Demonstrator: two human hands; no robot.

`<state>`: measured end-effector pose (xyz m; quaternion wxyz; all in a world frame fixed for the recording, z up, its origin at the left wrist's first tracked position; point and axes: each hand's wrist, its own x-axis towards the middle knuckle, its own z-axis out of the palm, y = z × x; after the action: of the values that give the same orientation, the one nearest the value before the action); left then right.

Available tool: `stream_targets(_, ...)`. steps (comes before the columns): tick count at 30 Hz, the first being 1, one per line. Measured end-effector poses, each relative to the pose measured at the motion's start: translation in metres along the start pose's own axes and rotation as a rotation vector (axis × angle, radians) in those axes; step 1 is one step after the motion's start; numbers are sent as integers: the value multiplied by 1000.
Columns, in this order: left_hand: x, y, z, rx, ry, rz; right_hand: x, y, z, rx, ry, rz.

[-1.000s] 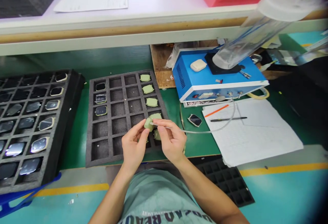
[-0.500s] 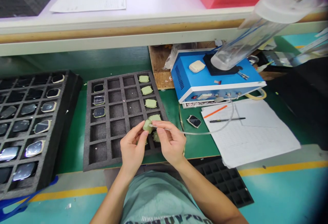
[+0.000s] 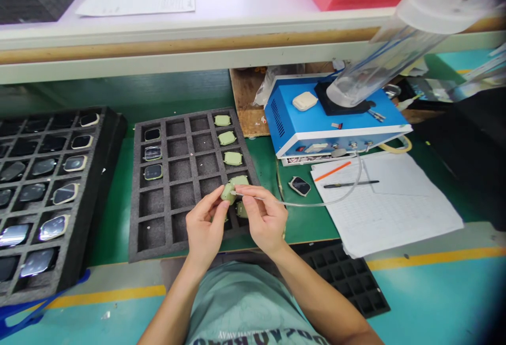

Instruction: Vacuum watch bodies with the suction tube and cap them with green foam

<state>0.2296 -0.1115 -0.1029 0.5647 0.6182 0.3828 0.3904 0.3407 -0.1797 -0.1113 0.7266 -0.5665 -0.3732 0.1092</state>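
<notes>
My left hand is closed on a small green watch case, held tilted over the near right part of a grey foam tray. Between the thumb and fingers of my right hand is the end of a thin clear tube. Its pale tip meets the side of the case, or comes very close. The tube runs back to a blue machine. More green watch cases fill the tray's right column, some partly hidden by my hands. Several dark-screened watches lie in its left column.
A second foam tray full of watches stands at left. Right of my hands lie a loose watch, paper sheets, a black pen and an orange stick. A clear cylinder rises from the machine. A shelf crosses above.
</notes>
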Motion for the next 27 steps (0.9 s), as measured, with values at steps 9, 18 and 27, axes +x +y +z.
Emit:
stream_targets(9, 1, -1, 0, -4, -13, 6, -1, 1, 0, 2, -2, -7)
stream_targets(18, 5, 0, -3, 107, 15, 16, 4, 1, 3, 4, 3, -13)
stream_targets(27, 9, 8, 1, 95, 37, 30, 9, 1, 5, 4, 25, -14)
